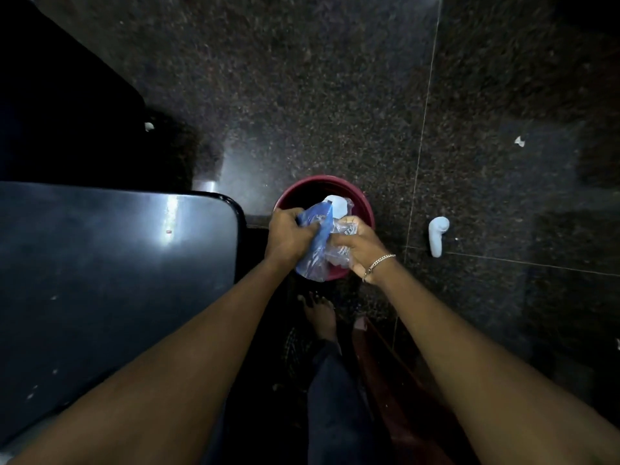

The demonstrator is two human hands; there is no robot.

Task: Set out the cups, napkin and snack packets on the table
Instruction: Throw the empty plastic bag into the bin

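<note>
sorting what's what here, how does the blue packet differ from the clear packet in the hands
The blue packet is opaque blue and gripped by the left hand; the clear packet is see-through with print on it and gripped by the right hand. The blue one hangs lower. Both are crinkled plastic held over the red bucket.

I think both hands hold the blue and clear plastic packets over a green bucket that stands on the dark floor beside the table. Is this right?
Not quite: the bucket is dark red, not green, as the head view shows. The rest holds: the left hand and the right hand both hold the blue and clear plastic packets over it, and it stands on the dark floor beside the table.
</note>
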